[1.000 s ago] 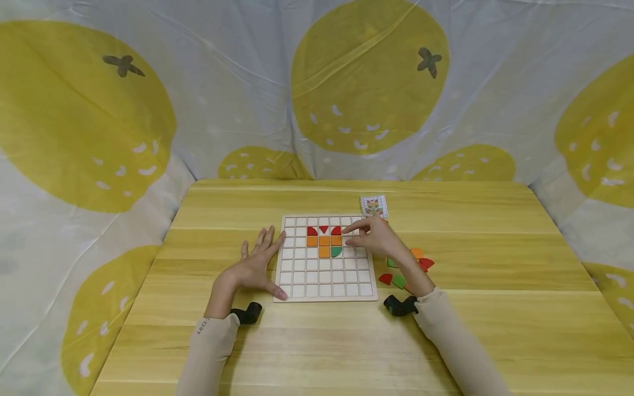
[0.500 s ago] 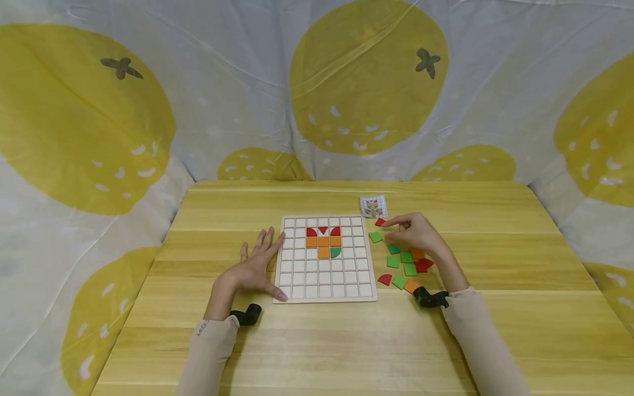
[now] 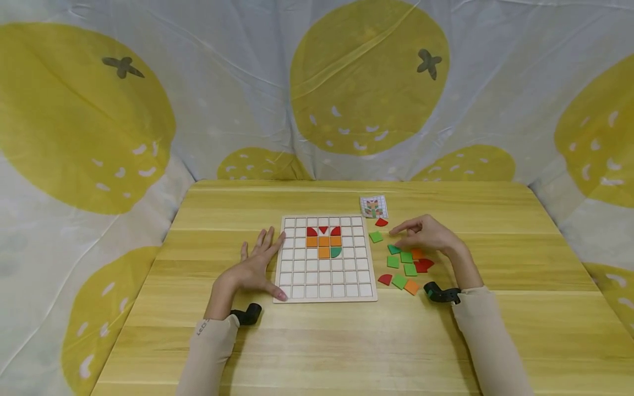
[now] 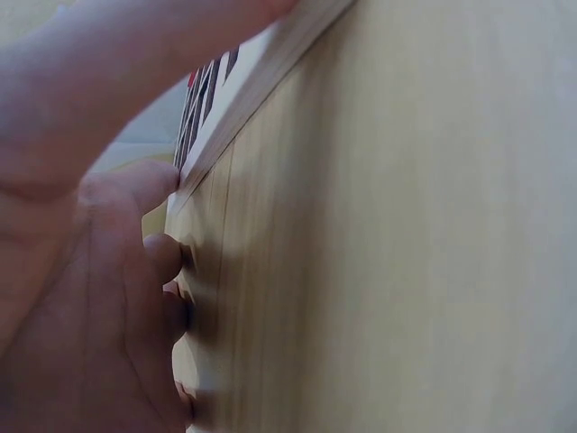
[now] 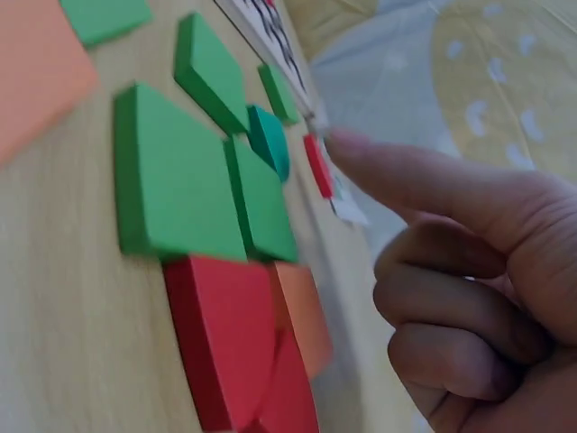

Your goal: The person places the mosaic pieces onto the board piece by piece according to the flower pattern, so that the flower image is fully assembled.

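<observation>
In the head view a pale wooden grid board (image 3: 349, 277) lies on the table, with red, orange and green pieces in its upper middle cells. My left hand (image 3: 251, 273) spreads along the board's left side, a fingertip at the edge and the thumb on the near left corner. To the right, my right hand (image 3: 427, 235) hovers by loose pieces, holding nothing visible. Its tips are close to a teal quarter-round piece (image 3: 393, 249); contact is unclear. Around it lie a red quarter-round piece (image 3: 381, 223) and green square tiles (image 5: 185, 176). Several fingers look bent in the right wrist view.
A small printed pattern card (image 3: 373, 207) lies behind the board's right corner. Orange tiles (image 3: 411, 287) and overlapping red pieces (image 5: 221, 338) are among the loose ones. A lemon-print cloth (image 3: 238, 99) hangs behind the wooden table (image 3: 317, 346).
My right hand moved from over the board to the loose pieces at the right. The red quarter-round piece near the card turned and now lies apart from the fingers. My left hand stayed put.
</observation>
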`<state>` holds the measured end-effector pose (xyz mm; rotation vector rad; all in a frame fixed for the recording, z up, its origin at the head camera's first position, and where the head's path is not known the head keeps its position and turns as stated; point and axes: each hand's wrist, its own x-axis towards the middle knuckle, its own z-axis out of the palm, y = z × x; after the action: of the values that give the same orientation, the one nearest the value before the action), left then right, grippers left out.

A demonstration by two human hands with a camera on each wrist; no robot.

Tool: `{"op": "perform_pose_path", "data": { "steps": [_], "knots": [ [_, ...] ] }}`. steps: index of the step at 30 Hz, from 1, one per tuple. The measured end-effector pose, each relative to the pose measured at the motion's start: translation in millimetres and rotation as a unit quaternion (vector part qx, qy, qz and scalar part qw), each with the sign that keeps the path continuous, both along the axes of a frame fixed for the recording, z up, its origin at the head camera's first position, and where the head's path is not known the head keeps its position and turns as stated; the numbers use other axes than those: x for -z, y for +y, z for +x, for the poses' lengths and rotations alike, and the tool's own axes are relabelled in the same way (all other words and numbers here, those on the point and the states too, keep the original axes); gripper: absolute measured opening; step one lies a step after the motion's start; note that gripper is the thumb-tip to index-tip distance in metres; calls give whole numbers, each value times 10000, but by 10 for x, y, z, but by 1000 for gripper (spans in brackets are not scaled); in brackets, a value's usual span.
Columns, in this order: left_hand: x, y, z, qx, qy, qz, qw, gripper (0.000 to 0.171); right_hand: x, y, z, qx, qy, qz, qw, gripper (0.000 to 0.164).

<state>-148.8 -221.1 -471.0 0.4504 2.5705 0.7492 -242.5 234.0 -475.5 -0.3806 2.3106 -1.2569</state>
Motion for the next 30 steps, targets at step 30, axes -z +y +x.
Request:
{"op": "perform_pose_path", "data": {
  "steps": [30],
  "knots": [
    [11, 2, -10, -1, -14, 36, 10000, 148, 20, -159, 23, 764, 436, 448, 9951, 30]
  ]
}}
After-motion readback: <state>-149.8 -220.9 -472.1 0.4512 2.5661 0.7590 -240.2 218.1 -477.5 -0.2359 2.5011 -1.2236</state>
